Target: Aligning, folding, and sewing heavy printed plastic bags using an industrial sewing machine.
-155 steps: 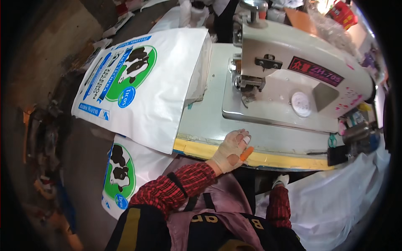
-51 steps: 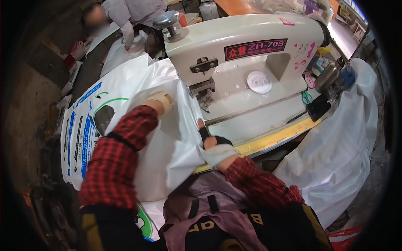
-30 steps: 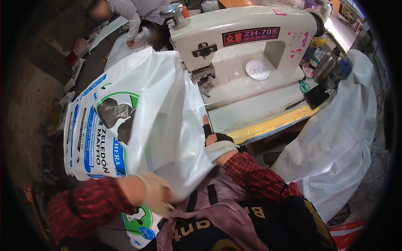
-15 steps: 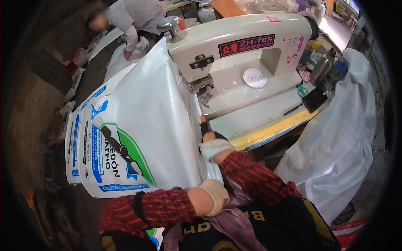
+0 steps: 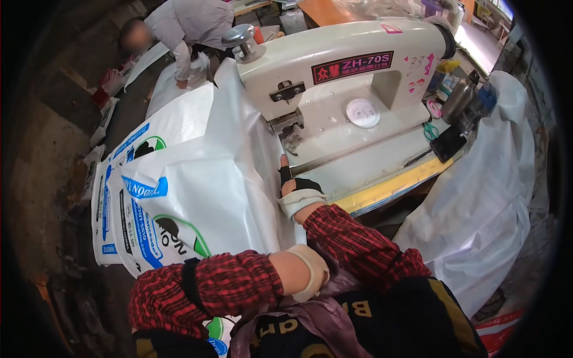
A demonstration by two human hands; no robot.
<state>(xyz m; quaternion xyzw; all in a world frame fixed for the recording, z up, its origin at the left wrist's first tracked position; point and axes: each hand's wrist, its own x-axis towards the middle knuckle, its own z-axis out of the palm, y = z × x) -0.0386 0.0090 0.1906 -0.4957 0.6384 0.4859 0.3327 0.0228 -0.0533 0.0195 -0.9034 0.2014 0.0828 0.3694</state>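
Observation:
A large white printed sack (image 5: 239,191) stands with its edge beside the needle area of a cream sewing machine (image 5: 334,77). My right hand (image 5: 292,182), in a black fingerless glove with a pale cuff, is closed on the sack's edge just below the presser foot (image 5: 291,142). One digit stretches along that edge; the others are mostly hidden. Across the front of my body lies my left forearm, and only the pale cuff of my left hand (image 5: 311,271) shows clearly. Its fingers are out of sight near the sack's lower edge.
Translucent white sheeting (image 5: 471,232) drapes at the right. Green-handled scissors (image 5: 430,130), a phone (image 5: 447,142) and a metal bottle (image 5: 462,98) stand or lie by the machine's right end. A co-worker (image 5: 185,30) bends over sacks at the far left.
The sack's upper part has folded and sagged, uncovering printed sacks behind it. My right hand has shifted slightly left and forward, while my left forearm has moved slightly.

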